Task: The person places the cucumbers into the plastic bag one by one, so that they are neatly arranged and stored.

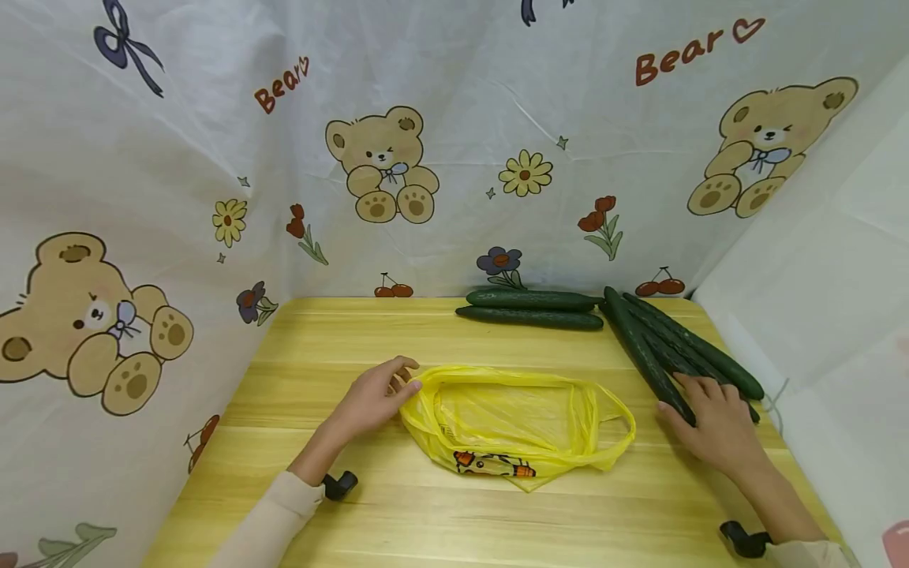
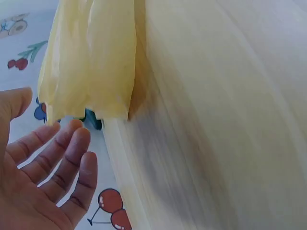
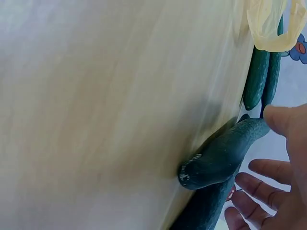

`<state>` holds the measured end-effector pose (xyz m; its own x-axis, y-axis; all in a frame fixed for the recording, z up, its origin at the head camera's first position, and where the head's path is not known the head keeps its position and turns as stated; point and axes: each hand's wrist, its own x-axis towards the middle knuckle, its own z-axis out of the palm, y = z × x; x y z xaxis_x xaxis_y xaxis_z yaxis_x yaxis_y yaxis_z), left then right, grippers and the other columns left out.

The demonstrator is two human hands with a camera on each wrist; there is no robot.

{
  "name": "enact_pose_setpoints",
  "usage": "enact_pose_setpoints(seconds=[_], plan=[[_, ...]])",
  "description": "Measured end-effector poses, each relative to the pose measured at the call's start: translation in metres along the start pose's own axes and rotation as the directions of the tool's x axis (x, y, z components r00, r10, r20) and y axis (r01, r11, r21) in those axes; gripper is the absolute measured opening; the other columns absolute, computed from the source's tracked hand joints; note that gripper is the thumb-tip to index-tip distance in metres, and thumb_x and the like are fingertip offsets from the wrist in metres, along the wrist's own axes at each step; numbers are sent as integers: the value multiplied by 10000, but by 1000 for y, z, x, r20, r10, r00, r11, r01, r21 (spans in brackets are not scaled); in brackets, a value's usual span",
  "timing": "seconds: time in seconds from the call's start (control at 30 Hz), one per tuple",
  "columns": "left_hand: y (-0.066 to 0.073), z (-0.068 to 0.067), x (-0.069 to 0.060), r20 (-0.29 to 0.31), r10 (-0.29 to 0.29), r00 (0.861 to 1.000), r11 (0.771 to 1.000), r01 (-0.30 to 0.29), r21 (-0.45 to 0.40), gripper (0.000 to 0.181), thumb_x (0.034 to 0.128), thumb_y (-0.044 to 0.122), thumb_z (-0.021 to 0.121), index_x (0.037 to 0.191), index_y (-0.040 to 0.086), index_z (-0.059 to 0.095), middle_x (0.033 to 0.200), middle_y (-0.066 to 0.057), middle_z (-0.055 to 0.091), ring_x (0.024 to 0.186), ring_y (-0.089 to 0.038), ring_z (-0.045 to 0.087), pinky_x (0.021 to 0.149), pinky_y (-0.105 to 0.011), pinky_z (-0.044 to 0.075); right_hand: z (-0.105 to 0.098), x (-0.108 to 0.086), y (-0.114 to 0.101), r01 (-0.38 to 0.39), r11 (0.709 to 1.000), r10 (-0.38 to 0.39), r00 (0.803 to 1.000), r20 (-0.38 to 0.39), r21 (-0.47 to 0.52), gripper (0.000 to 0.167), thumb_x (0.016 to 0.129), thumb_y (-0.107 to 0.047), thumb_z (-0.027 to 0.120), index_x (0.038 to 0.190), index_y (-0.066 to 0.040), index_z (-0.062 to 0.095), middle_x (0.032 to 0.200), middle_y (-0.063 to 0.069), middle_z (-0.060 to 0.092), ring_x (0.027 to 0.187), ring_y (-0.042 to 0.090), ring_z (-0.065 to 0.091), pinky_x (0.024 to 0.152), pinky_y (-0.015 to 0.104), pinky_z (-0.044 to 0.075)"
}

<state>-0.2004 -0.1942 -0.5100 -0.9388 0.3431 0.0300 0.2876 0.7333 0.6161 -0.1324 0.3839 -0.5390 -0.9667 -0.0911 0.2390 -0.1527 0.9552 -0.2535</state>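
Observation:
A yellow plastic bag (image 1: 507, 465) with a cartoon print lies on the wooden table, its mouth spread wide and its handle loop to the right. My left hand (image 1: 376, 398) is at the bag's left rim, thumb and fingers apart; in the left wrist view its fingers lie loosely bent beside the bag's hanging edge (image 2: 91, 72). Over the near ends of several dark green cucumbers, my right hand (image 1: 717, 422) has its thumb beside the leftmost cucumber (image 1: 642, 351) and its fingers on the other side. In the right wrist view that cucumber (image 3: 220, 153) lies between the spread thumb and fingers.
Two more cucumbers lie crosswise at the back edge, a thicker one (image 1: 533, 300) behind a thinner one (image 1: 529, 318). Printed cloth (image 1: 454, 158) hangs behind and to the left of the table (image 1: 369, 331). A white wall (image 1: 838, 300) stands at the right.

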Motion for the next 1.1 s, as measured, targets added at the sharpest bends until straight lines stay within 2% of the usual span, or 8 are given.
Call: enact_pose_setpoints(seconds=[0.13,0.43,0.57,0.7,0.87,1.1], plan=[[6,3,0,-14,6,1000,1000,-6,-17,384,1055,481,674,1382,280,669,1189,30,728,924,-75,656,835,-360,557,0,-1,0,-12,999,11,1000,9,34,649,1039,-398,707,1432,101,576,1288,393,612,1117,622,560,879,721,472],[8,10,1,-57,38,998,999,-39,-11,231,1033,373,735,1237,264,751,1008,117,706,847,-66,634,781,-313,535,0,-1,0,-90,995,84,990,117,50,668,1058,-409,680,1465,102,542,1356,395,602,1160,603,611,877,713,526],[8,11,2,-80,63,995,998,-63,2,157,1027,328,748,1155,240,764,962,137,704,836,-72,627,783,-309,533,4,0,3,-113,993,106,985,134,43,683,1051,-395,692,1477,110,520,1399,416,589,1200,623,601,907,726,523],[9,10,3,-103,88,991,996,-87,7,63,1009,278,763,1061,261,732,927,155,699,820,-67,618,779,-294,529,8,2,6,-106,993,99,988,118,54,667,1038,-360,711,1458,124,527,1352,421,616,1159,614,625,884,715,531],[11,8,3,-130,94,987,995,-96,-9,98,994,236,757,996,307,689,885,158,682,806,-81,613,766,-295,522,6,4,6,-105,992,95,987,128,72,653,1040,-325,704,1467,132,514,1306,416,635,1117,590,650,852,696,542],[14,5,3,-169,97,981,995,-101,-16,145,987,208,741,976,335,672,884,148,680,815,-105,608,768,-305,519,-2,2,5,-143,987,133,984,115,79,601,1052,-329,670,1467,86,540,1404,424,566,1144,638,612,829,729,528]])
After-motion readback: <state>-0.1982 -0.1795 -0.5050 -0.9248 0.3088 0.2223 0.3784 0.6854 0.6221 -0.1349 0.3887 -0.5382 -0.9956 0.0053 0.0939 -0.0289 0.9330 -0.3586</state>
